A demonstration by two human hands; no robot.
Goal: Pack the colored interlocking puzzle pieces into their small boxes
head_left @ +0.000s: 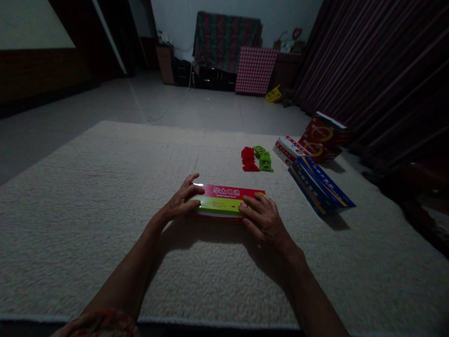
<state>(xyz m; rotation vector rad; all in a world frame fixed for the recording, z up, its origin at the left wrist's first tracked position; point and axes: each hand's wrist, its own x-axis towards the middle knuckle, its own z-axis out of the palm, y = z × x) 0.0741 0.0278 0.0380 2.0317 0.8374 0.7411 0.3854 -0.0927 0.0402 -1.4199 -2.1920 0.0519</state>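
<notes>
A reddish, patterned sleeve (pixel 103 324) bunches in folds at the elbow end of the left forearm (pixel 131 269), bare through the left hand (pixel 180 200); the right forearm (pixel 308 283) and right hand (pixel 267 219) are bare.

Glossy battery box (pixel 220 200), rough cloth mat (pixel 213 267)

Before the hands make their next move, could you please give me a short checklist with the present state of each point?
1. Left hand touching the left end of the red-and-green battery box: ok.
2. Right hand touching the box's right end: ok.
3. Box's large lettering facing the camera: ok.
4. Red pieces and green pieces apart from both hands: ok.
5. Blue carton apart from the right hand: ok.
6. What is inside the battery box: cannot tell, hidden.
</notes>
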